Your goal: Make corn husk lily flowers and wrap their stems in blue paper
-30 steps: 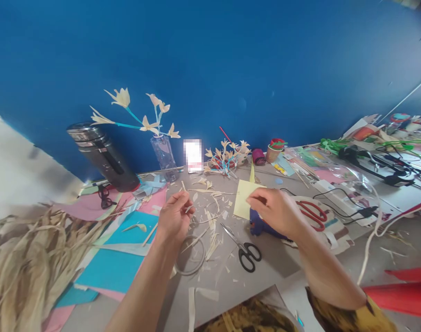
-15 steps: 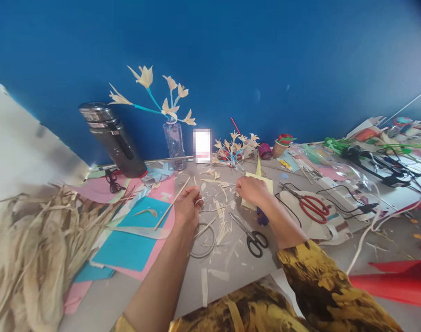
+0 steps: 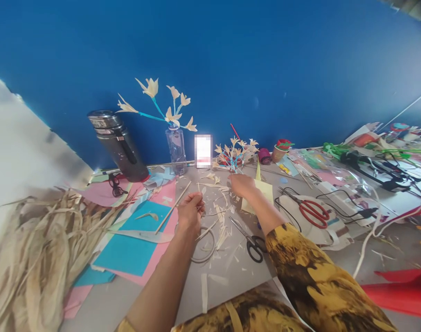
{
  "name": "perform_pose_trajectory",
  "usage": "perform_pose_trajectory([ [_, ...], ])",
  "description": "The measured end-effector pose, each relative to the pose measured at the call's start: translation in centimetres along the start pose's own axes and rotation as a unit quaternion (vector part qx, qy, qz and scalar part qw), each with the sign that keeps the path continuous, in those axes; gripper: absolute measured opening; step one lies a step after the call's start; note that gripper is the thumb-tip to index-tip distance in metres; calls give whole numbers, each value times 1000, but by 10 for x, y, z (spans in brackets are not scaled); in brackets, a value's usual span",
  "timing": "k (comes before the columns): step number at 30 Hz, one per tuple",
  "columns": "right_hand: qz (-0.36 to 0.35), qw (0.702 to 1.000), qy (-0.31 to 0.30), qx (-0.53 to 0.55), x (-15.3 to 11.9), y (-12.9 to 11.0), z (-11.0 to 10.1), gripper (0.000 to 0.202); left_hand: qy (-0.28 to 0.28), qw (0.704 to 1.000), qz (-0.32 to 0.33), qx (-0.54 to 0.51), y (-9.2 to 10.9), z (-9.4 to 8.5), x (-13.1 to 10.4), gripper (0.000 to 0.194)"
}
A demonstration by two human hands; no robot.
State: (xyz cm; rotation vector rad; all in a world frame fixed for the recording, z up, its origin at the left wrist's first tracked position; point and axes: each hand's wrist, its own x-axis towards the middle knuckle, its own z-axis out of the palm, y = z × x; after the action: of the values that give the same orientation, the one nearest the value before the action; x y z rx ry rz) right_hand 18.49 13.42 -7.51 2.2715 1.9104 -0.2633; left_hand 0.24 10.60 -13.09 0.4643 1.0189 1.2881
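My left hand (image 3: 190, 210) is closed in a pinch above the middle of the table. A thin pale sliver shows at its fingertips, but what the fingers hold is too small to name. My right hand (image 3: 243, 186) reaches over the table just in front of a bunch of small cream flowers (image 3: 234, 151) on blue stems. Its fingers point down and are mostly hidden. Cream husk scraps (image 3: 223, 230) lie between the hands, with black-handled scissors (image 3: 254, 244) nearer me. Below my left hand rests a coil of wire (image 3: 210, 253).
A bottle (image 3: 176, 150) holding more flowers and a dark flask (image 3: 122, 152) stand by the blue wall. Dry husks (image 3: 40, 263) and blue sheets (image 3: 127, 251) lie left. Red-handled scissors (image 3: 314, 213), a power strip (image 3: 338, 196) and cables are on the right.
My right hand has moved forward and slightly left, away from the yellow paper toward the small flowers. My left hand keeps its pinch and stays nearly in place. The view has tilted slightly.
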Motion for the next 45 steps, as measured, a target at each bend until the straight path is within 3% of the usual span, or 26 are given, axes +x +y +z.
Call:
perform_pose_trajectory([
  [8, -2, 1000, 9, -6, 11, 6, 15, 34, -8, 1000, 14, -5, -3, 0, 1, 37],
  [18, -3, 999, 50, 20, 22, 11, 4, 34, -4, 1000, 13, 5, -4, -2, 2, 36],
  [26, -29, 998, -12, 55, 22, 1, 18, 32, -12, 1000, 12, 0, -8, 0, 1, 40],
  [33, -54, 989, -37, 134, 23, 11, 23, 28, -27, 1000, 5, 4, -8, 1, -2, 38],
  [38, -80, 968, 10, 236, 18, 17, 20, 10, -42, 999, 5, 7, -7, 2, -5, 35],
  [41, -111, 942, 34, 314, 1, 16, 15, 14, -60, 998, 8, 5, -5, 3, -8, 36],
  [45, -169, 902, 17, 398, -31, 16, 12, 22, -105, 994, -2, 1, -3, 6, -14, 38],
])
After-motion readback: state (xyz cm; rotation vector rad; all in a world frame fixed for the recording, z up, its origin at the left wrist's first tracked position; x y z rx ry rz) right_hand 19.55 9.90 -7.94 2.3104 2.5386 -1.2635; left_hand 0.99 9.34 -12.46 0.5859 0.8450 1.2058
